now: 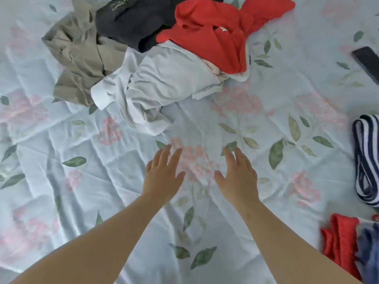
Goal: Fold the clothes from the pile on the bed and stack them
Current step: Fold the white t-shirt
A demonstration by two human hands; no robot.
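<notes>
Bare bedsheet (98, 181): centre, near edge and whole left side passable. Far side blocked by heaped clothes: white shirt (164, 83) nearest, khaki garment (82, 56), dark grey garment (131, 21), red garment (217, 35). Right edge occupied: dark flat object (367, 62), striped garment (367, 158), red folded garment (340, 240).

Red top (217, 31), beige trousers (80, 56), floral bedsheet (106, 181).

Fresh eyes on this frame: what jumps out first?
The red garment at top centre lies over a white shirt, beside a dark top. Nearer the camera, the left hand and right hand are spread open over the floral sheet, holding nothing. A folded striped piece lies at the right edge.
</notes>
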